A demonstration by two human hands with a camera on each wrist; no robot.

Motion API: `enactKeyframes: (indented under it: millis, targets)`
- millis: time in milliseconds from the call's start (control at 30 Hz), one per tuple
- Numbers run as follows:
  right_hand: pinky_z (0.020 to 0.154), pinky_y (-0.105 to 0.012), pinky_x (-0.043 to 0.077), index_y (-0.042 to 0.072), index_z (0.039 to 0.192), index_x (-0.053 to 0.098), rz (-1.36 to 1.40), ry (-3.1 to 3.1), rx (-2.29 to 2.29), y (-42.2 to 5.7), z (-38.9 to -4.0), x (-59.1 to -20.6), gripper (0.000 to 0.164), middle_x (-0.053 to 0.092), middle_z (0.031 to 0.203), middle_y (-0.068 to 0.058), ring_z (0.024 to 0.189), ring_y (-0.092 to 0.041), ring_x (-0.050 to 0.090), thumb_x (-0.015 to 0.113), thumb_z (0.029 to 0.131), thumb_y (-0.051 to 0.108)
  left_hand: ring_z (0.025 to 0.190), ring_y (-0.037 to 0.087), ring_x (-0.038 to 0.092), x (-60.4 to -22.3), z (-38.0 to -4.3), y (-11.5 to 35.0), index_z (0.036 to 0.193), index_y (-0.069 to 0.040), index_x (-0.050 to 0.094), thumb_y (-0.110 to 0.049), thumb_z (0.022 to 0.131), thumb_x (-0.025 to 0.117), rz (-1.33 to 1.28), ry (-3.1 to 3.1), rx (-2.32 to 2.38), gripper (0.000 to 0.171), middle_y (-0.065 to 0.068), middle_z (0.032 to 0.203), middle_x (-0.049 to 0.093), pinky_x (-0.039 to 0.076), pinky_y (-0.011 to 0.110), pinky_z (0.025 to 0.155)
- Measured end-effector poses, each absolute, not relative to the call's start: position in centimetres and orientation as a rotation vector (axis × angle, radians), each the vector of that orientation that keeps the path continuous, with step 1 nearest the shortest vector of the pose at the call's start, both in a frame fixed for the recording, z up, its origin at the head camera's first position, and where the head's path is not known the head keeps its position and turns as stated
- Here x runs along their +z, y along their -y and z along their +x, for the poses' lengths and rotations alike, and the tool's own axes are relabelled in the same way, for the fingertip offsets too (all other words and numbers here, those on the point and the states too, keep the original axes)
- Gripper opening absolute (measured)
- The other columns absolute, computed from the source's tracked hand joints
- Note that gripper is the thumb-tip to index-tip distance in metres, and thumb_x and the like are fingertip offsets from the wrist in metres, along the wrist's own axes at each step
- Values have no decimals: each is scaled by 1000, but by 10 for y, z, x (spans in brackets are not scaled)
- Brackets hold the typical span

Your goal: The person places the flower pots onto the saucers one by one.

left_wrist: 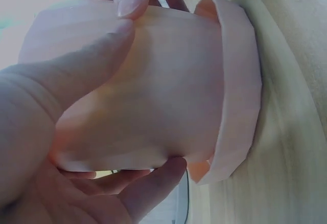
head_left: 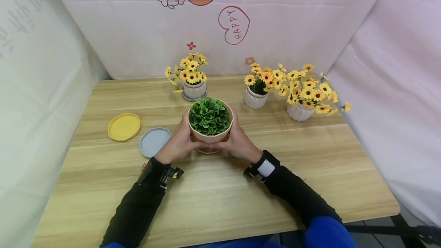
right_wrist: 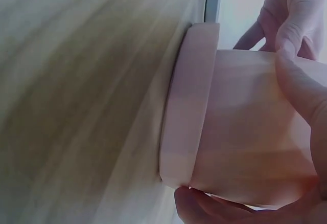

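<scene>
Between both hands stands a pale pink flowerpot (head_left: 210,138) holding a bushy green artificial plant (head_left: 208,116). My left hand (head_left: 179,142) grips its left side and my right hand (head_left: 239,142) its right side, with the thumbs meeting across the near wall. In the left wrist view, the pot's base sits within the raised rim of a pink saucer (left_wrist: 240,91) on the tabletop. The right wrist view shows the same saucer (right_wrist: 189,101) around the pot's foot, my right fingertips (right_wrist: 191,206) low beside its rim.
To the left lie a yellow saucer (head_left: 124,127) and a grey-blue saucer (head_left: 154,142). Behind, a white pot (head_left: 194,90) of yellow flowers stands on a grey saucer. Two more white flowerpots, a middle one (head_left: 255,98) and a right one (head_left: 299,111), stand on the wooden table (head_left: 220,202).
</scene>
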State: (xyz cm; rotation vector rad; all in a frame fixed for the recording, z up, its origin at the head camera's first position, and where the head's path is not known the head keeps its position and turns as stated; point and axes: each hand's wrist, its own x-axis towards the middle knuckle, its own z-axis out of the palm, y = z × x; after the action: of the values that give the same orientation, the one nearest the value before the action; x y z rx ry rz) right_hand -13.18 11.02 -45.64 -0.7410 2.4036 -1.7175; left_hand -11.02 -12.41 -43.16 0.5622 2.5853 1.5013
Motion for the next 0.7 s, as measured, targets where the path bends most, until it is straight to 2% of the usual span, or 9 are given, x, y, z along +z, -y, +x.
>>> enactKeyframes:
  millis: [100,300,700]
  targets:
    - [133,-51,24,27,169,-1,-747,-2386,-1724,-112,-135,-456,137,23,174,-1,160,-23,29,97,73,10,161,37,26,-432,-112,122,168,-7,0,-9,82,91,563,-2602,1498,125,21,173,21,23,55,133]
    - [133,-50,25,27,169,-3,-746,-2387,-1696,-113,-140,-456,139,22,175,-2,161,-24,29,97,73,13,161,38,25,-435,-114,119,167,-6,0,-7,84,89,537,-2608,1513,122,22,173,19,23,55,133]
    - [133,-46,25,28,168,-3,-693,-2385,-1726,-122,-150,-455,139,24,174,-3,160,-23,29,97,72,9,163,31,22,-434,-133,108,168,-9,1,-2,84,87,504,-2588,1498,121,17,175,17,19,48,135]
